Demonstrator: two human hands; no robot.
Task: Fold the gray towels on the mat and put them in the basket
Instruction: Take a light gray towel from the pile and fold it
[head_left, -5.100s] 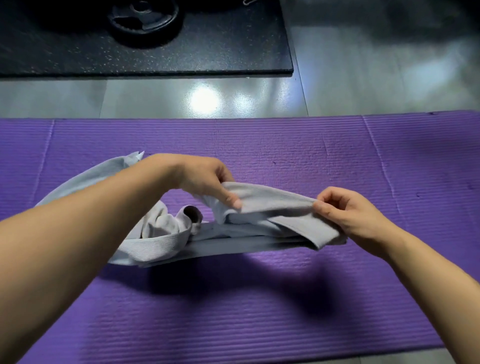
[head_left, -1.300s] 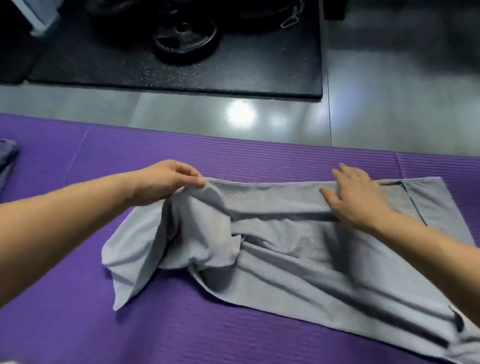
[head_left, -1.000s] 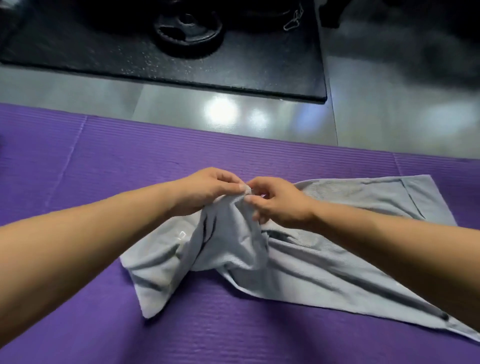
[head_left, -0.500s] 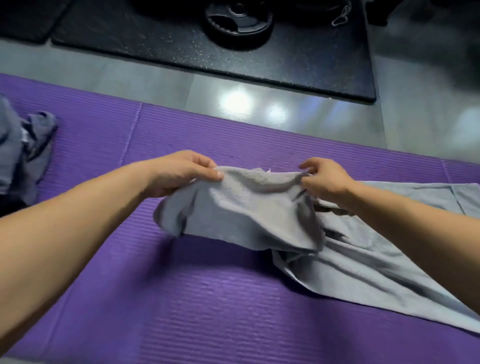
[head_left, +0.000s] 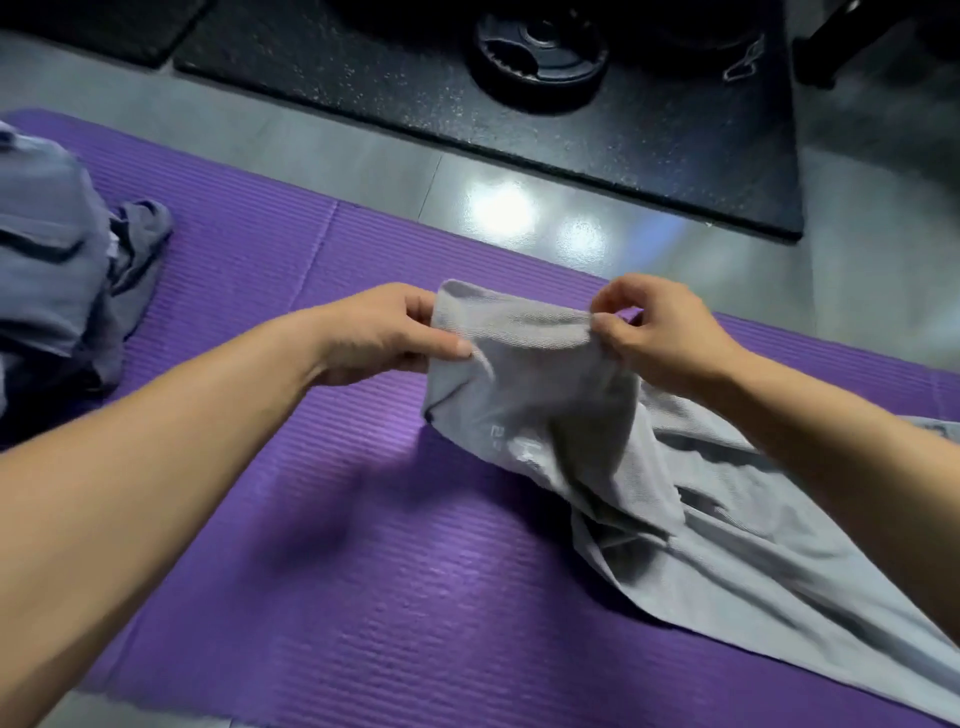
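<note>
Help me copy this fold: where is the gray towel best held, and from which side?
Hold the towel along its lifted edge, one pinch at each end, coming from the near side, as the left hand and right hand do. That edge is raised and free, while the rest trails rumpled on the mat.

Gray towel (head_left: 545, 395), ribbed purple mat (head_left: 363, 571), speckled black floor mat (head_left: 649, 130)

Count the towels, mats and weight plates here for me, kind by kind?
gray towel, pinched by the left hand and right hand: 1
towel heap, pieces inside cannot be told: 1
purple mat: 1
black floor mats: 2, the second at the top left
weight plate: 1
Total: 6
</note>
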